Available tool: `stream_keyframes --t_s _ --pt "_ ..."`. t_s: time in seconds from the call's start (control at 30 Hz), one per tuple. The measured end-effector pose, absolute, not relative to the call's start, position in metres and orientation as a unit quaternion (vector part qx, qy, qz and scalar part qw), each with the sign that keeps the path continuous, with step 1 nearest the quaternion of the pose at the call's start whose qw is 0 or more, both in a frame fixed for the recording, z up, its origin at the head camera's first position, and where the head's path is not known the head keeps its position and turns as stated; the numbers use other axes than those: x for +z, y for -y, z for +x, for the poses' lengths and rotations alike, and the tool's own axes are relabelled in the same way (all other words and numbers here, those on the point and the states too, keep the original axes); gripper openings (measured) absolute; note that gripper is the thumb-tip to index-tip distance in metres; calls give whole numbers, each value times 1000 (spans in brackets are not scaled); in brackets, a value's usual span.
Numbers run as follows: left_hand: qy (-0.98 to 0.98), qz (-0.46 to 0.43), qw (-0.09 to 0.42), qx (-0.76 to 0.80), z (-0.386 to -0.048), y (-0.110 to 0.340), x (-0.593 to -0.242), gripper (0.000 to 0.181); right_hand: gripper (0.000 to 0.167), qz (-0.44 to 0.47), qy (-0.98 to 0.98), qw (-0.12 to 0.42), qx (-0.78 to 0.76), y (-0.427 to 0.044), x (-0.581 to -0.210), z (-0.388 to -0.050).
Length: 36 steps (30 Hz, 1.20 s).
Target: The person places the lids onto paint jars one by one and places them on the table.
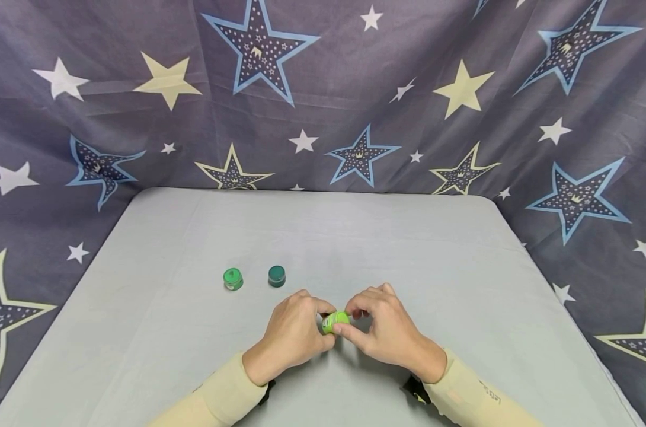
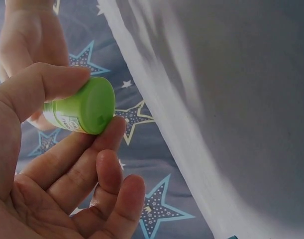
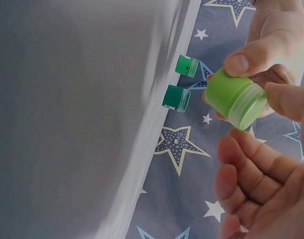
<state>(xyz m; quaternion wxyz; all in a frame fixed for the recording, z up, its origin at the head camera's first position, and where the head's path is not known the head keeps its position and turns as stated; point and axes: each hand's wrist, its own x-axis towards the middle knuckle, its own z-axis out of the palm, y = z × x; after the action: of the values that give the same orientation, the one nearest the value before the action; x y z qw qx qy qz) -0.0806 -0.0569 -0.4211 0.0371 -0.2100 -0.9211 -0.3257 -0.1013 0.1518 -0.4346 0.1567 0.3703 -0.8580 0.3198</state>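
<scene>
A small light-green paint jar is held tilted between both hands, low over the middle of the table. My left hand grips its green body between thumb and fingers. From the other side my right hand pinches the jar at its lid end, thumb and fingertips at the rim. In the right wrist view the clear lid sits on the jar. The left wrist view shows the jar's plain green base and part of a printed label. The remaining fingers of both hands are loosely bent.
Two more small jars stand to the left, farther back: a bright green jar and a dark teal-green jar. A pale cloth covers the table. Behind and beside it hangs a dark star-patterned curtain.
</scene>
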Motion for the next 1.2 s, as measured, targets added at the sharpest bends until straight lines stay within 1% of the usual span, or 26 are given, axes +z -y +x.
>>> stream_keyframes --t_s 0.3,0.63,0.77,0.97,1.2 --pt "923 -210 39 -321 -81 57 -422 22 30 363 863 165 311 -151 -437 -102" --pt "923 -211 41 -318 -81 57 -422 23 27 356 866 163 311 -152 -434 -102" --pt "923 -210 39 -321 -81 57 -422 24 26 372 853 160 328 -153 -434 -102" --pt "921 -211 38 -325 -81 57 -422 25 34 405 834 141 348 -154 -433 -101" --pt "922 -209 42 -324 -81 57 -423 25 33 413 832 135 344 -153 -433 -101"
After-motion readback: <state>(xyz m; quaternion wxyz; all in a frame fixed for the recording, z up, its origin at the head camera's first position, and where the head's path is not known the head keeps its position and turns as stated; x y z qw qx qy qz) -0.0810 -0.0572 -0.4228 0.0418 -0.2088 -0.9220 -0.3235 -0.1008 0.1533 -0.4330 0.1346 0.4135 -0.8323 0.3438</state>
